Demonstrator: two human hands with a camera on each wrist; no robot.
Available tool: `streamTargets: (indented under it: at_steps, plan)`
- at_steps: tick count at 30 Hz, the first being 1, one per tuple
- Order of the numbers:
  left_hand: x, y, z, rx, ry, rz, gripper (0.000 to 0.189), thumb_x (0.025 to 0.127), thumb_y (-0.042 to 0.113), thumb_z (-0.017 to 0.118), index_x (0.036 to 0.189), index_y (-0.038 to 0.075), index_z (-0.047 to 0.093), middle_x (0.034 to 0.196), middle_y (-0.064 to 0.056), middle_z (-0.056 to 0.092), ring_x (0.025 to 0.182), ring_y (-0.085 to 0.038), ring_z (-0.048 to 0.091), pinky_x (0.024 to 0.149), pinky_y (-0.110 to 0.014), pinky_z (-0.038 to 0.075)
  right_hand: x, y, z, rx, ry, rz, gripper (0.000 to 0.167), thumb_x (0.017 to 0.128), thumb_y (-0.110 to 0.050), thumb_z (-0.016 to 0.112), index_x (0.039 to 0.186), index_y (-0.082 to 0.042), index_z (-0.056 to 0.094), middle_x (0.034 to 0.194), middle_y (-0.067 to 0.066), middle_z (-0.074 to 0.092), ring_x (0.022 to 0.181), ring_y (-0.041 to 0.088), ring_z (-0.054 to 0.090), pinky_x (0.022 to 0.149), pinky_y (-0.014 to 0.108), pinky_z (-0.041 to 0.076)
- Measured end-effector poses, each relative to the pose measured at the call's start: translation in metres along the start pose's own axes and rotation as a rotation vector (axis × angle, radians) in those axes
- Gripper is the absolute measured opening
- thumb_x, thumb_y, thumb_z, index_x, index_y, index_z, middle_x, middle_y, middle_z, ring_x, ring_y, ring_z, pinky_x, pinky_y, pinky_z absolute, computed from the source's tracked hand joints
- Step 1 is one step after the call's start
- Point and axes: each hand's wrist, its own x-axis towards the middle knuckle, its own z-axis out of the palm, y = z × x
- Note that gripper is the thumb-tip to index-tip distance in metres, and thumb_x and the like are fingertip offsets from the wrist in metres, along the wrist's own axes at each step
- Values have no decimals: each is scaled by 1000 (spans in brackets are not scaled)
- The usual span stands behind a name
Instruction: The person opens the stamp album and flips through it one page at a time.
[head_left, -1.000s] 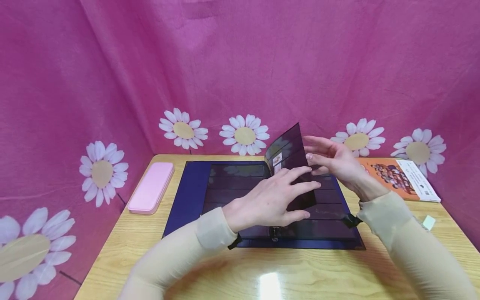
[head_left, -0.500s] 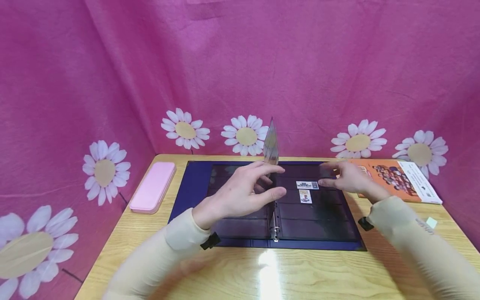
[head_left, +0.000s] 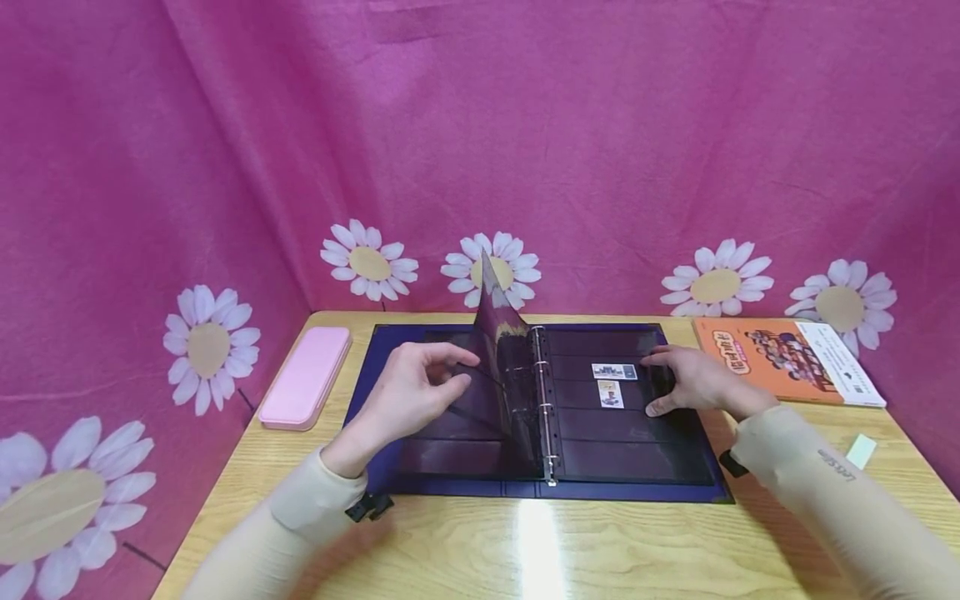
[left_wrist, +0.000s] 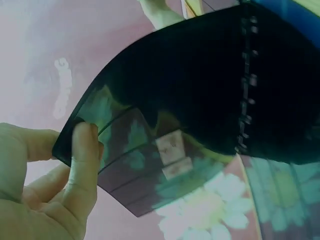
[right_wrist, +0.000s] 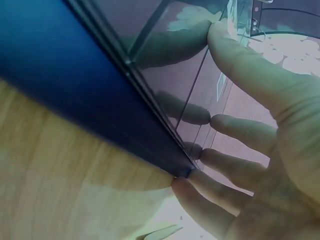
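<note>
A dark blue ring-binder stamp album [head_left: 517, 489] lies spread on the table. My left hand [head_left: 408, 392] pinches the outer edge of a black album page [head_left: 498, 367], which curves up and leans left of the metal rings [head_left: 547, 408]. The left wrist view shows thumb and fingers on either side of this page [left_wrist: 150, 165], with two pale stamps in its strips. On the right-hand page, two stamps sit near the middle: a wide one [head_left: 613, 372] above a smaller one [head_left: 611, 394]. My right hand [head_left: 693, 382] rests its spread fingertips at that page's outer edge.
A pink case [head_left: 305, 375] lies left of the album. Right of it are an orange booklet [head_left: 780, 358] and a small pale green piece [head_left: 861, 451]. Pink curtains with daisies [head_left: 480, 150] stand close behind the wooden table [head_left: 450, 550].
My left hand has moved left, bringing the raised page over past the rings. The right-hand page with two stamps came into view, and my right hand came down on its edge.
</note>
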Motion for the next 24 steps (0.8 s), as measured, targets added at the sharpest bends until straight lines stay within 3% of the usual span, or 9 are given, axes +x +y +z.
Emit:
streamTargets:
  at_steps: [3,8,10,14,18,22,24]
  plan:
    - [-9,-15,-9,-24,11,-95,21,94,7,82,114,8,87,64,0,65,56,-8,54,53,-24,43,0,1,1,-2,5,5,94,72,-42,107,146,2,70,161,38,56,145,64,57,116,75,51]
    - [-23,-44,-18,-110,-34,-250,25,94,4,83,118,-3,82,84,-13,77,61,-9,70,58,-32,66,-1,1,0,-1,0,17,95,72,-46,106,147,-1,70,162,37,56,146,64,56,117,76,49]
    - [-29,-56,-17,-114,-54,-306,28,94,3,84,121,-4,81,88,-13,76,63,-11,72,58,-37,68,-2,2,0,-1,1,17,95,72,-46,106,148,-1,69,162,36,56,146,64,55,117,77,48]
    - [-39,-78,-13,-38,-79,-401,27,93,4,86,119,-1,80,82,-6,70,60,-11,70,57,-36,67,-4,3,-1,3,6,10,95,72,-46,106,148,-1,70,162,36,57,146,64,56,117,76,48]
    - [-45,-92,-6,49,-115,-455,23,91,5,88,112,2,79,71,0,64,51,-13,68,56,-33,64,-5,3,0,4,12,13,96,72,-48,106,148,-2,69,162,36,56,147,63,55,118,76,48]
    - [-46,-109,1,109,-160,-470,25,88,9,91,108,5,77,65,-3,66,49,-19,71,56,-35,64,-5,4,1,10,11,22,97,73,-50,105,150,-2,69,164,35,54,150,63,52,120,77,46]
    - [-45,-131,5,126,-190,-444,28,88,13,92,109,7,75,64,-1,66,48,-19,71,54,-35,63,-6,4,1,15,9,29,98,74,-50,105,150,-2,68,165,35,54,151,63,51,120,77,46]
